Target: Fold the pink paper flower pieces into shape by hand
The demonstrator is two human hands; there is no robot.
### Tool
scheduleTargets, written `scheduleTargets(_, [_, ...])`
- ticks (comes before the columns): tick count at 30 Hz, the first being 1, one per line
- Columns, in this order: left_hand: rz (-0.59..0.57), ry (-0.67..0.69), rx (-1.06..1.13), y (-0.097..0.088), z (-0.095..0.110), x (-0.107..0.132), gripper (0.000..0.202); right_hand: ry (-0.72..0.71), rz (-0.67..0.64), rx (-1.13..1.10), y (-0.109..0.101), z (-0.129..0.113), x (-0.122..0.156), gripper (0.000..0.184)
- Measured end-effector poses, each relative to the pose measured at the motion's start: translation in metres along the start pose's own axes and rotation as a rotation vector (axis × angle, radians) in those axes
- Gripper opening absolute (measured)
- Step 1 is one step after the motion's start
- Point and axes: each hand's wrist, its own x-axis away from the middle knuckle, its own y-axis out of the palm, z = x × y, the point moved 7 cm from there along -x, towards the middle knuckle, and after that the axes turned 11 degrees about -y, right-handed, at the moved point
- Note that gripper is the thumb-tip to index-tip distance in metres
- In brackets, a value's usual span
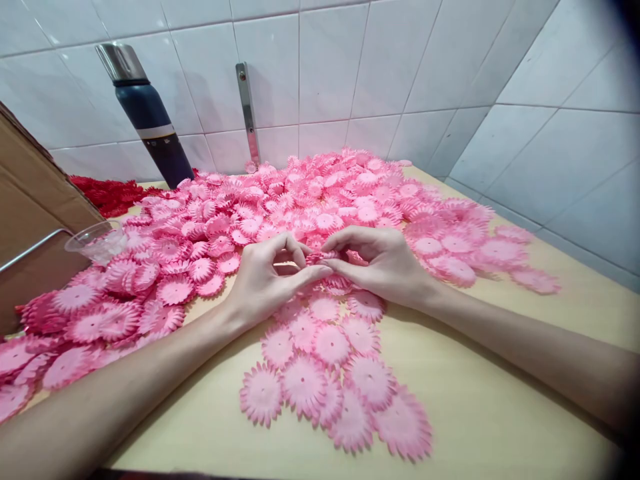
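Above the middle of the table, my left hand (273, 273) and my right hand (379, 263) meet fingertip to fingertip. Between their pinched thumbs and fingers is a small pink paper flower piece (323, 256), seen nearly edge-on and partly covered by the fingers. Both hands are closed on it. Below them, several flat pink fringed flower discs (332, 345) with small centre holes lie spread towards the front edge. Behind the hands rises a large heap of the same pink discs (325, 193).
A dark blue bottle (155, 127) stands at the back left beside red petal pieces (113, 195). A clear plastic cup (97, 241) lies near a cardboard box (40, 213) at the left. White tiled walls (330, 60) with a metal bracket (247, 110) bound the table (480, 360).
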Motion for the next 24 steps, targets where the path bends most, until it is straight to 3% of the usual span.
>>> scheduleTargets(4, [0.068, 0.001, -0.007, -0.004, -0.004, -0.003, 0.023, -0.001, 0.101, 0.083, -0.004, -0.001, 0.000, 0.012])
scheduleTargets(10, [0.172, 0.043, 0.020, -0.004, 0.001, -0.003, 0.021, -0.117, 0.235, 0.249, -0.015, -0.008, 0.001, 0.009])
scheduleTargets(14, [0.312, 0.011, 0.084, -0.021, -0.001, -0.002, 0.020, -0.053, 0.489, 0.396, -0.044, 0.001, 0.008, 0.006])
scheduleTargets(16, [0.357, 0.001, 0.111, -0.027, -0.003, -0.003, 0.018, -0.090, 0.435, 0.457, -0.044, 0.000, 0.005, 0.009])
scheduleTargets(19, [0.273, -0.059, 0.131, -0.022, -0.009, -0.008, 0.018, -0.246, 0.252, 0.598, -0.029, -0.012, -0.002, 0.010])
scheduleTargets(24, [0.116, -0.052, 0.076, -0.010, -0.009, -0.009, 0.033, -0.367, 0.240, 0.689, -0.020, -0.027, -0.001, 0.008])
